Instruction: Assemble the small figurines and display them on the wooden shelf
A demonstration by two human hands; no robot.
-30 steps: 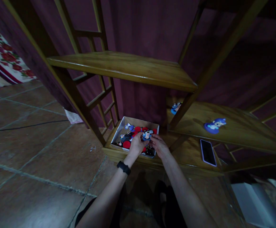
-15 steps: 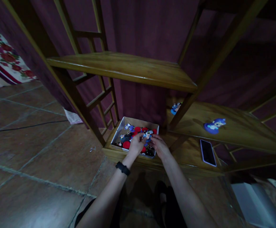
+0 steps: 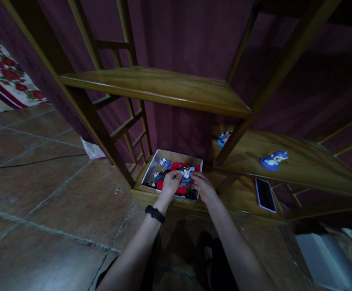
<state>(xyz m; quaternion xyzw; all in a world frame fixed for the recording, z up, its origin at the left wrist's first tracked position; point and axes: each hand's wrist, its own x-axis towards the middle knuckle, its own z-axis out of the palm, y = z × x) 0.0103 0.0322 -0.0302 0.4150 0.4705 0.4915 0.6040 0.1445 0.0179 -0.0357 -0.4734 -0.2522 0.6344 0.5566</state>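
Observation:
Between my two hands is a small blue-and-white figurine [image 3: 186, 174] on a blue base, held just above an open cardboard box [image 3: 149, 171]. My left hand [image 3: 172, 182], with a black band on the wrist, pinches its left side. On the opposite side, the fingers of my right hand [image 3: 204, 186] close on its base. Several more figurines lie in the box, some with round red bases, such as the red base [image 3: 175, 165] near the back. My hands hide part of the box's contents.
The box sits on the low board of a wooden shelf unit [image 3: 154, 87]. On a higher board to the right stands a purple-based figurine [image 3: 272, 161]; another blue figurine [image 3: 223, 138] is partly behind a post. A phone [image 3: 265, 195] lies at the lower right.
The figurine has turned and shifted slightly left and down between my hands. My left hand has changed its hold a little; my right hand has barely moved.

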